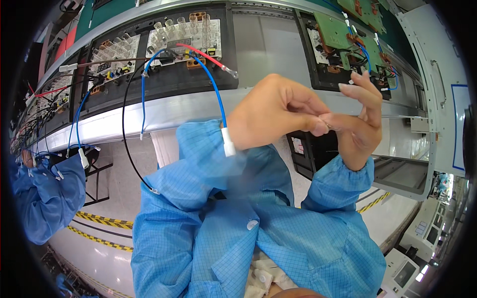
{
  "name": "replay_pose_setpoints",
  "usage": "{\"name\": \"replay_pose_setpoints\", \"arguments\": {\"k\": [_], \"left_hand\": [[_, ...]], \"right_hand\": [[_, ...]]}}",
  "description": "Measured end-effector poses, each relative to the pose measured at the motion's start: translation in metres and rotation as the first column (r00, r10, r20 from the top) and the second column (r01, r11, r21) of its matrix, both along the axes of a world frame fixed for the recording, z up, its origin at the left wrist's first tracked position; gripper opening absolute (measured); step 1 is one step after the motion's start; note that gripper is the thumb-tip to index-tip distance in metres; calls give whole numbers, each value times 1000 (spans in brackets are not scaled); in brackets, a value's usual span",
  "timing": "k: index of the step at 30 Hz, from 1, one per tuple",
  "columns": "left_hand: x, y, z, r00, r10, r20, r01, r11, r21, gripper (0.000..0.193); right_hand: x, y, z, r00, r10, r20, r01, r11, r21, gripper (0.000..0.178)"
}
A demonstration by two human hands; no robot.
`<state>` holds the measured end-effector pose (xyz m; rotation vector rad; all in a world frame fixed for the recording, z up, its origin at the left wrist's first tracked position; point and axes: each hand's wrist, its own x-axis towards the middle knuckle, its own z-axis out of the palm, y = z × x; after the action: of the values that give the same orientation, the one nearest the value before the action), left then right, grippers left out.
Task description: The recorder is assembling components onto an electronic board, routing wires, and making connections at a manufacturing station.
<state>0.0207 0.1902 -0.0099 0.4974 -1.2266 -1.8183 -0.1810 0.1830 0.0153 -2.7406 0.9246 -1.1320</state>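
Note:
My left hand [276, 111] and my right hand [360, 121] meet in the air in front of the rail's near edge. Both pinch at a tiny part [328, 126] between their fingertips, too small and covered to name. On the right hand the other fingers stand raised and apart. Beside my left wrist hangs a blue wire [214, 87] with a white connector sleeve [228, 142]. It runs from a white circuit board [206, 42] with clear upright tubes, seated in a black fixture [149, 85]. A red wire [203, 53] with a clear-sleeved end and a black wire [124, 114] also come off there.
More wired boards [115, 54] sit along the line to the left. Green boards [333, 35] stand in another black fixture [318, 74] at the right. A co-worker's blue sleeve [49, 193] is at far left. A grey metal cabinet [437, 74] borders the right side.

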Motion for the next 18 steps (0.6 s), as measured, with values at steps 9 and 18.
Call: {"name": "replay_pose_setpoints", "arguments": {"k": [9, 18], "left_hand": [[-4, 5, 8, 999, -37, -7, 37, 998, -55, 14], [-4, 6, 11, 994, -108, -10, 108, 994, 26, 23]], "right_hand": [[10, 11, -19, 916, -10, 401, 69, 989, -133, 21], [11, 15, -17, 939, 16, 344, -1, 999, -42, 21]]}}
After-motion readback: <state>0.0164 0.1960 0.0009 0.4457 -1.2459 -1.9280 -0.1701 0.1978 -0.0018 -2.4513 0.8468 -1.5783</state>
